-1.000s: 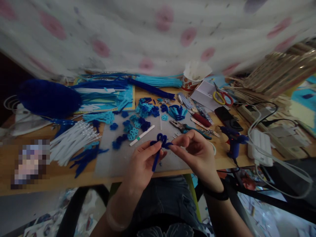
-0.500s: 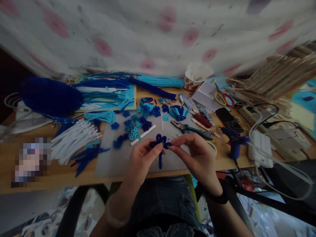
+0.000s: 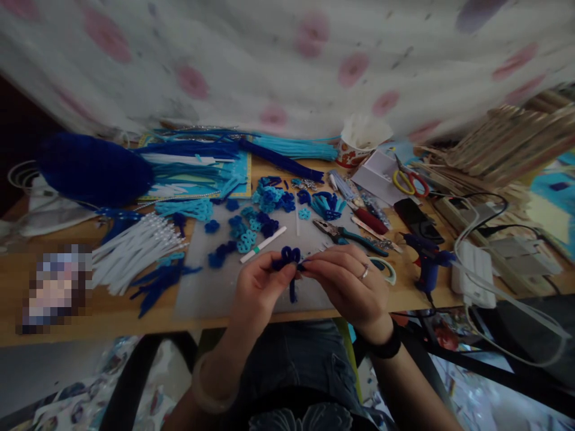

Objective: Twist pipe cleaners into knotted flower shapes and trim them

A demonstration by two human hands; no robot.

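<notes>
A dark blue looped pipe-cleaner flower (image 3: pixel 291 255) with a stem hanging down is held over the front of the grey mat (image 3: pixel 193 293). My left hand (image 3: pixel 263 284) pinches it from the left, thumb at its centre. From the right, the closed fingertips of my right hand (image 3: pixel 348 281) grip its right side; a ring shows on one finger. Just behind lie a white marker (image 3: pixel 263 244), small blue flowers (image 3: pixel 245 241) and pliers (image 3: pixel 350 236) with dark teal handles.
White stems (image 3: pixel 130 254) and a big dark blue bundle (image 3: pixel 94 170) lie left. To the right are a blue glue gun (image 3: pixel 426 263), a black phone (image 3: pixel 417 219), scissors (image 3: pixel 411 182), a power strip with cables (image 3: pixel 507 239) and a paper cup (image 3: pixel 353 154).
My right hand has turned, its fingers now drawn together and the ring showing. The flower's right loop is now mostly hidden by the fingertips. The whole view has shifted slightly.
</notes>
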